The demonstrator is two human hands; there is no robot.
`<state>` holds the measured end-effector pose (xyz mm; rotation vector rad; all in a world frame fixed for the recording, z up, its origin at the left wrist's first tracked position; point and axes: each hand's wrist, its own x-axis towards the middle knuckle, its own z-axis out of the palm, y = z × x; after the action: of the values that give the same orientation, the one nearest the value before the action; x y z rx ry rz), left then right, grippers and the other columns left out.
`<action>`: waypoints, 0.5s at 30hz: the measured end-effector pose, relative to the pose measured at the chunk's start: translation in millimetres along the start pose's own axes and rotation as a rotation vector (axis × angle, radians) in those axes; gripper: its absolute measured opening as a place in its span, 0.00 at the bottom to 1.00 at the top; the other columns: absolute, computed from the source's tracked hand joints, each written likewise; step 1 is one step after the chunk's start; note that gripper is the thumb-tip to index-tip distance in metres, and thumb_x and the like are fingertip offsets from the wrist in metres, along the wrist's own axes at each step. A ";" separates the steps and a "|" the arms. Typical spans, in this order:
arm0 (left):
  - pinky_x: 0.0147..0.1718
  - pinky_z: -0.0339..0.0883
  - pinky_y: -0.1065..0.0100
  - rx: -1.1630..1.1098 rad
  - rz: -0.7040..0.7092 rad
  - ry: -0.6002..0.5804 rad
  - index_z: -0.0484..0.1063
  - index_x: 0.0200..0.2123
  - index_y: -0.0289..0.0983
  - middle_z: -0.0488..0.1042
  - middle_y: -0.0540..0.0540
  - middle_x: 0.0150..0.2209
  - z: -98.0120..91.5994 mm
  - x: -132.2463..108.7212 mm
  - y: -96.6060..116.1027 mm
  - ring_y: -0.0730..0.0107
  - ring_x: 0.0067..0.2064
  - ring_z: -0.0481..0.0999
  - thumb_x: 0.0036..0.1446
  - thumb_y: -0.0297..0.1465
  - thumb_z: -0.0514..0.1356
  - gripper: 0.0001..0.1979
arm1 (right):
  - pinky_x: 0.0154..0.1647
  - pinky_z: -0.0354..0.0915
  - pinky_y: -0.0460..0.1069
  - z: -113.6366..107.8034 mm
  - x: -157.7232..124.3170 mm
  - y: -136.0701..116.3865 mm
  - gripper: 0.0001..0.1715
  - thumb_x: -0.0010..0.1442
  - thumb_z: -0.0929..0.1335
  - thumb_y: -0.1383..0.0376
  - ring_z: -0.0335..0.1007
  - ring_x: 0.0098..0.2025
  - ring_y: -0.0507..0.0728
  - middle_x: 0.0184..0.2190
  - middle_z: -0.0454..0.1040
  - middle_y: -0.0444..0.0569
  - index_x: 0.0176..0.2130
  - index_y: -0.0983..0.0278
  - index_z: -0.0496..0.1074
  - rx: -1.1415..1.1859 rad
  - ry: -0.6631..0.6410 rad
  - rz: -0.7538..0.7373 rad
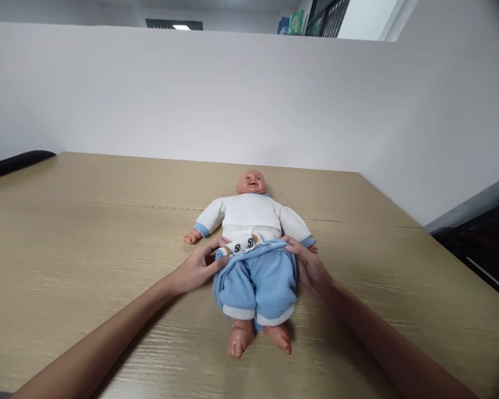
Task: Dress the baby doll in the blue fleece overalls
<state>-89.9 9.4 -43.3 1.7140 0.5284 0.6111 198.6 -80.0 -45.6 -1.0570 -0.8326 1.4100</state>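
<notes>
A baby doll (251,183) lies on its back on the wooden table (87,238), head away from me, bare feet toward me. It wears a white top (251,213) with blue cuffs and fluffy light blue trousers (255,282). My left hand (197,269) pinches the trousers' waistband at the doll's left side of the picture. At the other side of the waist, my right hand (307,266) grips the same waistband. A patterned white hem with small eye prints shows just above the waistband.
A white partition wall (191,94) runs along the far edge of the table. A dark object (16,160) lies at the far left edge. Dark furniture (482,244) stands beyond the table's right edge.
</notes>
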 end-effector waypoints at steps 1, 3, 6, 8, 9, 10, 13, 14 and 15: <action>0.61 0.64 0.59 -0.006 -0.007 0.026 0.69 0.46 0.38 0.70 0.43 0.49 1.4 -1.9 -1.8 0.59 0.54 0.70 0.72 0.47 0.60 0.17 | 0.42 0.63 0.52 2.5 -2.2 1.8 0.12 0.55 0.75 0.54 0.66 0.37 0.59 0.30 0.71 0.42 0.35 0.58 0.75 0.018 0.015 0.012; 0.61 0.63 0.60 -0.042 -0.027 0.078 0.69 0.47 0.39 0.69 0.44 0.50 4.2 -6.9 -3.9 0.59 0.56 0.69 0.71 0.47 0.62 0.16 | 0.47 0.65 0.53 6.4 -7.5 5.7 0.13 0.57 0.76 0.53 0.70 0.42 0.61 0.34 0.76 0.43 0.37 0.56 0.76 0.043 0.046 0.036; 0.59 0.65 0.60 -0.145 -0.085 0.084 0.68 0.51 0.41 0.68 0.44 0.54 7.8 -14.2 -5.2 0.58 0.58 0.69 0.67 0.47 0.67 0.20 | 0.53 0.67 0.54 10.2 -13.9 12.7 0.18 0.56 0.79 0.50 0.74 0.48 0.63 0.39 0.80 0.43 0.40 0.55 0.77 0.072 0.114 0.032; 0.63 0.64 0.57 -0.176 -0.074 0.024 0.68 0.55 0.42 0.68 0.43 0.58 9.0 -17.1 -5.4 0.55 0.62 0.68 0.63 0.47 0.71 0.25 | 0.54 0.67 0.53 12.2 -16.0 17.2 0.20 0.56 0.80 0.48 0.75 0.50 0.63 0.41 0.82 0.43 0.42 0.55 0.77 0.083 0.161 0.018; 0.65 0.63 0.56 -0.172 -0.048 -0.003 0.69 0.56 0.42 0.67 0.42 0.60 9.1 -17.9 -5.2 0.53 0.64 0.67 0.61 0.46 0.73 0.27 | 0.54 0.68 0.53 13.1 -16.6 19.0 0.21 0.56 0.80 0.48 0.75 0.50 0.62 0.42 0.82 0.43 0.43 0.54 0.77 0.089 0.177 0.017; 0.68 0.61 0.54 -0.163 -0.018 -0.019 0.69 0.56 0.42 0.67 0.41 0.62 8.9 -18.2 -5.0 0.52 0.67 0.66 0.59 0.44 0.75 0.28 | 0.53 0.68 0.53 14.0 -17.1 20.5 0.22 0.57 0.80 0.47 0.76 0.51 0.62 0.43 0.82 0.42 0.45 0.54 0.77 0.095 0.188 0.021; 0.70 0.59 0.51 -0.164 -0.002 -0.019 0.72 0.57 0.40 0.67 0.39 0.66 7.1 -17.9 -3.7 0.50 0.69 0.66 0.62 0.43 0.73 0.25 | 0.50 0.69 0.52 15.5 -17.9 23.0 0.25 0.57 0.80 0.47 0.77 0.52 0.62 0.44 0.83 0.42 0.48 0.53 0.77 0.103 0.205 0.035; 0.70 0.60 0.51 -0.174 -0.019 -0.014 0.72 0.58 0.40 0.68 0.39 0.66 6.4 -17.8 -3.2 0.49 0.69 0.66 0.64 0.43 0.71 0.24 | 0.49 0.69 0.52 15.4 -17.9 23.6 0.26 0.57 0.81 0.46 0.77 0.52 0.62 0.44 0.83 0.42 0.49 0.53 0.76 0.100 0.205 0.037; 0.70 0.60 0.50 -0.184 -0.038 -0.013 0.73 0.59 0.40 0.69 0.39 0.66 5.7 -17.6 -2.8 0.49 0.69 0.67 0.66 0.45 0.69 0.24 | 0.48 0.69 0.51 14.8 -17.7 24.2 0.26 0.56 0.81 0.46 0.77 0.51 0.61 0.44 0.83 0.42 0.49 0.53 0.76 0.095 0.205 0.038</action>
<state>-99.7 -5.4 -49.2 1.5306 0.4793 0.6027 175.5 -99.3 -60.3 -1.1268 -0.5947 1.3337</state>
